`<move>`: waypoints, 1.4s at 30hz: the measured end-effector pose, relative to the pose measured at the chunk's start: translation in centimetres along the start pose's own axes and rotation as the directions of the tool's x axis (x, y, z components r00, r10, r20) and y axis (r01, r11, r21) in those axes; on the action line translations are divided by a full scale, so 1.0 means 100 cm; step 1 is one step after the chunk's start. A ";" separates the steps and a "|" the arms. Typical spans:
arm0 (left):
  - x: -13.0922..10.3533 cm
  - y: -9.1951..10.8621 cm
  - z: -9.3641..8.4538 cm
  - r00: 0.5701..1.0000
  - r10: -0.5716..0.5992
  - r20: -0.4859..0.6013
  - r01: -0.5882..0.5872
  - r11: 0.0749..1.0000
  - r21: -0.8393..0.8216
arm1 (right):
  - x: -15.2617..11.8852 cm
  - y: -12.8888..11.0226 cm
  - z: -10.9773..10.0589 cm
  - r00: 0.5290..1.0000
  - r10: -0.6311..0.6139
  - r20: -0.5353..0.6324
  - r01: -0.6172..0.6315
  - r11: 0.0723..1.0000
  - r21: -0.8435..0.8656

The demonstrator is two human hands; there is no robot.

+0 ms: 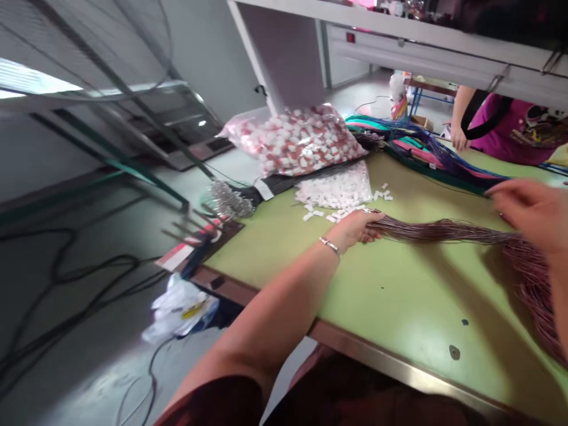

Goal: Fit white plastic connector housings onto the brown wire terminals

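Note:
My left hand [361, 228], with a silver bracelet at the wrist, is wrapped round one end of a bundle of thin brown wires [444, 231]. The bundle stretches right across the green table [399, 307] and spreads into a thick dark red-brown heap at the right edge. Above that part my right hand [528, 207] hangs blurred by motion; its fingers are too smeared to read. Just beyond my left hand, small white connectors [335, 188] lie in a clear bag and loose around it.
A large bag of red and white parts [306, 142] sits behind, beside black wires with silver ends [231, 200]. Coloured cables [421, 148] lie at the back right, near another person's hand [459, 137]. A shelf [399, 44] overhangs the table. Metal prongs stick out at the left corner.

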State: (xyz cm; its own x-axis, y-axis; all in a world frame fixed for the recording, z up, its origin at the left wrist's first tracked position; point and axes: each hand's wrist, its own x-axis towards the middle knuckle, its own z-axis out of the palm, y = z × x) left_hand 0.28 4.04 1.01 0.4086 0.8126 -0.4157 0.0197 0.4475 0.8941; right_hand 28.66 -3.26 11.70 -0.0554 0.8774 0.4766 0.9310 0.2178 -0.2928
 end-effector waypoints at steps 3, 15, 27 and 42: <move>-0.012 0.003 -0.011 0.999 -0.050 -0.010 0.051 0.978 0.202 | -0.003 -0.043 0.056 0.881 -0.252 0.399 0.228 0.968 0.108; -0.058 -0.010 -0.120 0.692 0.423 -0.585 -0.118 0.866 0.486 | 0.009 -0.076 0.182 0.878 -0.204 0.434 0.219 0.976 0.015; -0.015 -0.019 -0.090 0.807 0.572 -0.146 -0.048 0.310 0.949 | 0.000 -0.088 0.165 0.778 -0.387 0.495 0.393 0.915 0.097; -0.035 0.010 -0.046 0.890 0.330 -0.315 -0.289 0.942 0.168 | -0.009 -0.074 0.162 0.885 0.065 0.460 -0.351 0.743 0.570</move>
State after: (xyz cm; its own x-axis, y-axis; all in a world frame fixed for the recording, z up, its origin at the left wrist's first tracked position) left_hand -5.30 3.36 2.63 0.0829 0.9883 -0.1279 0.0536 0.1237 0.9909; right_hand 15.96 1.21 0.01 -0.1544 0.9878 0.0215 0.5056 0.0977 -0.8572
